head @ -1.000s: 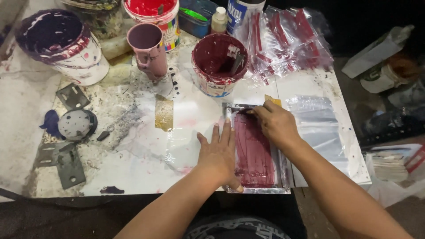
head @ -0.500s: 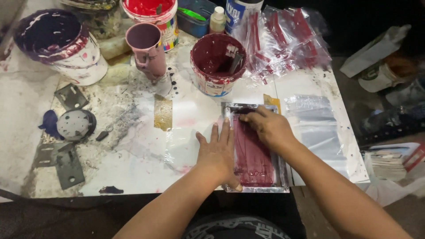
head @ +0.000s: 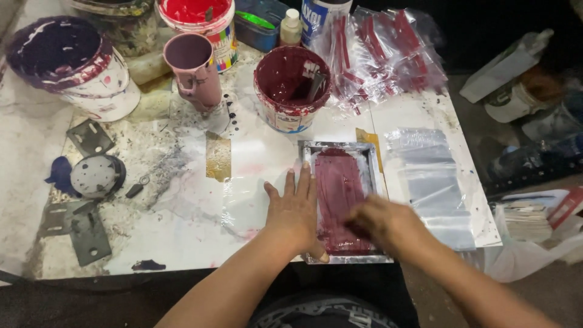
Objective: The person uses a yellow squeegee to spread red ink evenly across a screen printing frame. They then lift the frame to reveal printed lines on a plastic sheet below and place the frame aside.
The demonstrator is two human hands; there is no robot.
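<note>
Now, left hand [head: 296,209]: flat, fingers spread, pressing the left edge of the metal frame [head: 343,203].
Right hand [head: 381,223]: blurred over the frame's near part, grip unclear.
Maroon paint bucket [head: 290,87]: behind the frame.

Counter [head: 182,231] paint-stained, white. Maroon bucket [head: 291,88] at centre back, tool inside. Red bucket [head: 197,21] behind pink cup [head: 194,70]. Purple bucket [head: 67,61] at far left. Small white bottle [head: 291,27] by green-lidded box [head: 258,24]. Bagged red strips [head: 388,54] piled back right. Clear bags [head: 431,176] stacked right. Round metal disc [head: 94,176] and grey plates [head: 88,228] left. Tape strip [head: 217,157] mid-counter.
</note>
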